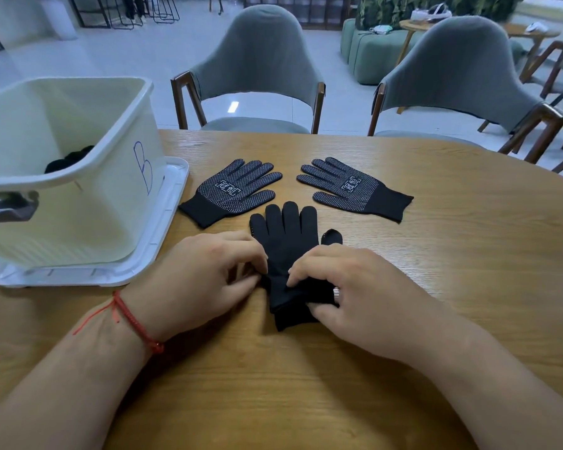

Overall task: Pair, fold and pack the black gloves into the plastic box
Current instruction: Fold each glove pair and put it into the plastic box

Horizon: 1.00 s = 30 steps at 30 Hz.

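Right, I'm watching through the head camera and both hands are down on the cuff end. The left hand (205,274) has its fingers curled in, with thumb and fingertips pinching the left edge of the stacked gloves (286,241). The right hand (348,287) is curled too, forefinger pressing the cuff fabric and thumb tucked against its near edge, so it grips the same bundle. The bundle's fingers stretch away beyond the fingertips, plain side up, flat on the table (436,254). Well past the fingertips lie two more, dots up: the left dotted glove (234,191) and the right dotted glove (351,188), apart from each other. The plastic box (78,196) stands outboard of the left knuckles, on its lid (173,203). I judge this to be the fold. To do it well I'd square both cuff edges under the thumbs, pinch through both layers, and turn the cuff end over toward the glove fingers in one even move. Then I'd press the crease flat so nothing slides. Now the doubtful bits. I take it for a pair only from a dotted thumb tip peeking out beyond the right knuckles and a second cuff edge. Most of the lower glove is covered. Something dark (69,159) sits in the box, probably packed gloves, but I cannot tell. The frame's left edge cuts the box off.
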{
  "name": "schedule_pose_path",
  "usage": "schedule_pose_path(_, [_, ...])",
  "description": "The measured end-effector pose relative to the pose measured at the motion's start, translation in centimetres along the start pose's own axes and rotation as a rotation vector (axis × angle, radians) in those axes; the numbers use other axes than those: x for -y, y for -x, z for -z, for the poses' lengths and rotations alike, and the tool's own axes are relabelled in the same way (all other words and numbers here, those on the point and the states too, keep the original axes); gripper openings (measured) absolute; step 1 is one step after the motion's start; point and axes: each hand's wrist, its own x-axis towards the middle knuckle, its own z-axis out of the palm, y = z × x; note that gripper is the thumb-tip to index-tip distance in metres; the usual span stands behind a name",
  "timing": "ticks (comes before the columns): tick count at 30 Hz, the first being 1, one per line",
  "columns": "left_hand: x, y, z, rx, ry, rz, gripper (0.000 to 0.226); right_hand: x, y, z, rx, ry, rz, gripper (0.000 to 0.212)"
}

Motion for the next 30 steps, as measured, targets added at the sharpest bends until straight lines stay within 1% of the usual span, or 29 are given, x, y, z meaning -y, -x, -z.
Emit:
schedule_pose_path(3, [-0.1,0.0,0.0,-0.005,0.008,0.005,0.01,-0.2,-0.1,0.2,-0.005,0.003,-0.005,0.026])
schedule_pose_path(5, [-0.1,0.0,-0.1,-0.006,0.014,0.007,0.01,-0.1,-0.1,0.3,-0.002,0.017,-0.014,0.026])
schedule_pose_path(7, [-0.2,0.0,-0.1,-0.002,0.031,0.007,0.01,-0.2,0.1,0.7,0.017,0.013,-0.017,0.033])
schedule_pose_path(9, [-0.2,0.0,-0.1,0.007,0.055,0.002,0.01,-0.8,0.5,1.4,0.001,-0.047,-0.038,0.046])
schedule_pose_path(11, [-0.1,0.0,0.0,0.013,0.079,-0.006,0.011,-2.2,0.7,1.9,-0.097,-0.095,-0.147,0.052])
schedule_pose_path(13, [-0.1,-0.1,-0.1,0.009,0.08,-0.015,0.012,-3.5,0.6,2.1,-0.219,-0.054,-0.283,0.043])
schedule_pose_path(15, [-0.1,-0.1,-0.2,0.011,0.081,-0.027,0.01,-4.2,0.4,1.7,-0.253,-0.033,-0.363,0.033])
schedule_pose_path(18, [-0.1,-0.1,-0.2,0.016,0.086,-0.031,0.008,-4.3,0.1,1.3,-0.244,-0.023,-0.364,0.032])
schedule_pose_path(23, [-0.2,0.0,-0.1,0.005,0.078,-0.019,0.015,-4.2,-0.4,1.1,-0.208,-0.028,-0.38,0.032])
schedule_pose_path(30, [-0.3,-0.1,0.0,-0.003,0.07,-0.02,0.014,-3.8,-0.6,1.0,-0.231,-0.063,-0.351,0.036])
